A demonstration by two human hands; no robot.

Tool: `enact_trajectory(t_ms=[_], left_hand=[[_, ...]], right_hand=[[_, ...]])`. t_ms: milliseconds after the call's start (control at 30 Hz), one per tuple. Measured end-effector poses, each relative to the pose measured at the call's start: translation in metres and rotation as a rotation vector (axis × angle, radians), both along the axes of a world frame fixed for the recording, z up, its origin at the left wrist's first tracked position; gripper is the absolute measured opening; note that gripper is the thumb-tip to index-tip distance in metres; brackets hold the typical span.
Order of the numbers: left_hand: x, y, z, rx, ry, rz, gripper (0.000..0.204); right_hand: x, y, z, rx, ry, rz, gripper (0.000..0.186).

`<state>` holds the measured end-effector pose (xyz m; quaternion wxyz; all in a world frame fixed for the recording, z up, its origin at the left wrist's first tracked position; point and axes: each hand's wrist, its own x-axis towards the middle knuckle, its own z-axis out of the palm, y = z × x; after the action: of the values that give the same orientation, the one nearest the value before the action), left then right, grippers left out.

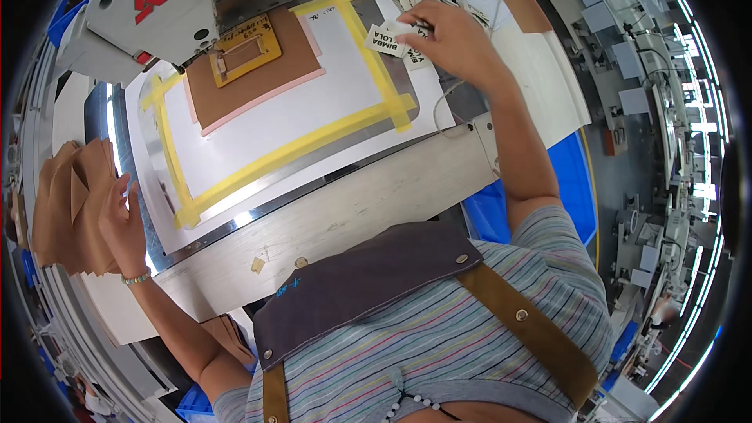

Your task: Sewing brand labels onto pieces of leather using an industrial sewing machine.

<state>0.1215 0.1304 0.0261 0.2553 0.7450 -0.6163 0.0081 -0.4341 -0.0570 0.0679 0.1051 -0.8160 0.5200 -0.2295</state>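
We see the right hand (453,36) pinching a white label (382,39) edge-on, probably keeping its face uncovered; left hand (124,229) fingers loosely parted beside brown panels (69,211).

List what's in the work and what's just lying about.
In use, apparently: white sewing machine, yellow rectangular plate, pink-edged brown panel, white rectangular labels at the right hand, fanned brown sheets.
Lying about, apparently: small beige scrap, blue plastic bin.

A machine head (149,16) is blocking far left, the right hand (454,41) far right; the near white sheet (251,145) is leaving room.
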Motion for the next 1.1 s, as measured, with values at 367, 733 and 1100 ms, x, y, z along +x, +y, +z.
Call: enact_trajectory(t_ms=[367, 733, 1100], left_hand=[[-0.128, -0.031, 0.023, 0.040, 0.366, -0.385, 0.022], [-0.171, -0.048, 0.037, 0.120, 0.489, -0.612, 0.022], [-0.211, -0.070, 0.025, 0.107, 0.750, -0.573, 0.032]], right_hand=[[0.034, -0.009, -0.019, -0.359, 0.077, 0.125, 0.019], [0.000, -0.056, -0.045, 0.203, 0.022, -0.048, 0.031], [0.090, 0.009, 0.025, 0.219, -0.159, 0.612, 0.022]])
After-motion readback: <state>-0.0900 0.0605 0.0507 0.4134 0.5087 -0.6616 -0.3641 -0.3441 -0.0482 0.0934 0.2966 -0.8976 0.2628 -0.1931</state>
